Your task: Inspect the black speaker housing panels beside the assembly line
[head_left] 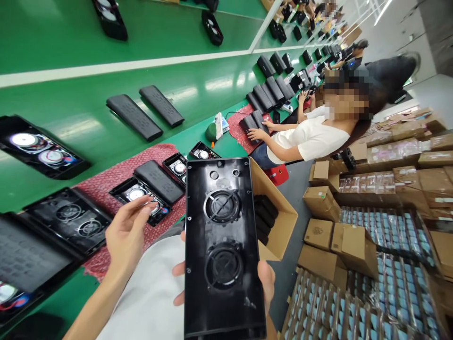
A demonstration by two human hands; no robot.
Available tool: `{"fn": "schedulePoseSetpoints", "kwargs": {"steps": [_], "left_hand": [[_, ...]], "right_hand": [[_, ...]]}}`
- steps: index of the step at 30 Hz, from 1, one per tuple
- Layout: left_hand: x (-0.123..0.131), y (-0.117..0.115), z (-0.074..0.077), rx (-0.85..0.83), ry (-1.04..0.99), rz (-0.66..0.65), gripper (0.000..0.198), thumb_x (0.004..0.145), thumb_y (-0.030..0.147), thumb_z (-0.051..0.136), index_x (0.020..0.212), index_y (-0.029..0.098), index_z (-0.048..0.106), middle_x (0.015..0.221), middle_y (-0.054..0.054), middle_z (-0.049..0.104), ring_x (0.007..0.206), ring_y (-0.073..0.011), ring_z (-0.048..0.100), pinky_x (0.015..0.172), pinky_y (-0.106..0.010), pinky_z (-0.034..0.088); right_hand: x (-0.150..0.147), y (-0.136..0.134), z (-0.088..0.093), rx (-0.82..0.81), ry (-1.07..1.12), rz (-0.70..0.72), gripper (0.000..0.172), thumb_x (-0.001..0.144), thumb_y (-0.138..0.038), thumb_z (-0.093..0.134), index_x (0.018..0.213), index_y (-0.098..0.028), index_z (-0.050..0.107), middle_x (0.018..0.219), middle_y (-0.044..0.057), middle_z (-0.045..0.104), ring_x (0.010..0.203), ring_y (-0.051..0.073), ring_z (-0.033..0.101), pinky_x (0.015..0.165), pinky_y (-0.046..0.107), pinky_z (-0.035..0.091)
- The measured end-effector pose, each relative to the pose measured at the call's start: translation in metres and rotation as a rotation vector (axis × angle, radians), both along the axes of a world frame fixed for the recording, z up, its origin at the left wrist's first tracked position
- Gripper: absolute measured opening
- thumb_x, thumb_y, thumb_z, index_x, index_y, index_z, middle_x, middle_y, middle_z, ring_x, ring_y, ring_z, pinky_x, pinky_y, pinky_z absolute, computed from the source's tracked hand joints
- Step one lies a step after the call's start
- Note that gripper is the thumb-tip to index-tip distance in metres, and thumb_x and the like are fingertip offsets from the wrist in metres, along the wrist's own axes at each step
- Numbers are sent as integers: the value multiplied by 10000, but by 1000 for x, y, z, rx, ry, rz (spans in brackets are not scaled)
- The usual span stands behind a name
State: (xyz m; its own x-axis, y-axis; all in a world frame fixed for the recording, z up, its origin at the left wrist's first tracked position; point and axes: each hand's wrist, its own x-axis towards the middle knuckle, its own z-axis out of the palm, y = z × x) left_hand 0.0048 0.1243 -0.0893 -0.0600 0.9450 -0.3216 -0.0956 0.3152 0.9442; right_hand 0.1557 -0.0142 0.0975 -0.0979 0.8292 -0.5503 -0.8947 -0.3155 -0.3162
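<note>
A long black plastic speaker housing panel (222,250), with two round grilled openings set one above the other, is gripped by the right hand (264,283) from underneath; the thumb is seen at the panel's right edge and fingertips curl round its left edge. The panel is held upright in the near middle of the view, inner side toward the camera. The left hand (125,233) is raised just to the left of it, empty, with the fingers loosely gathered and pointing toward a black open speaker shell with a silver driver (139,196), which is not touched. That shell lies on a red bubble-wrap mat (106,179) spread over the green workbench (71,61), beside a flat black ribbed cover (158,182). Further shells with fitted drivers are laid to the left and far left. Just right of the held panel, an open brown cardboard box (279,212) containing dark parts is seen. Farther along the bench, a seated person in a white shirt (311,139) is occupied with black covers. On the right, stacked cardboard cartons (336,245) and wrapped trays are piled on the floor.
</note>
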Motion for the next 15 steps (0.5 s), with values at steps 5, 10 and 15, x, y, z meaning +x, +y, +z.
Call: {"fn": "schedulePoseSetpoints", "kwargs": {"steps": [5, 10, 15], "left_hand": [[-2, 4, 23, -55, -100, -29, 351, 831, 447, 866, 1110, 247, 798, 1151, -65, 804, 1067, -270, 765, 1223, -560, 477], [0, 1, 56, -167, -238, -157, 387, 822, 523, 879, 1118, 279, 831, 1123, -33, 828, 1055, -228, 776, 1042, -324, 592], [-6, -8, 71, -281, -370, -428, 550, 815, 615, 866, 1253, 285, 825, 1276, -70, 825, 1150, -285, 761, 980, -311, 600]], "right_hand": [[4, 3, -10, 135, 60, -11, 927, 837, -829, 697, 1480, -162, 670, 1433, 152, 731, 1144, 244, 812, 919, 286, 667], [4, 17, -5, 18, -20, 15, 895, 815, -871, 676, 1411, -207, 727, 1404, 124, 752, 1116, 232, 787, 890, 298, 664], [1, 27, -30, -63, -286, 92, 941, 716, -947, 688, 1369, -271, 739, 1283, 86, 799, 908, 240, 805, 824, 347, 674]]}}
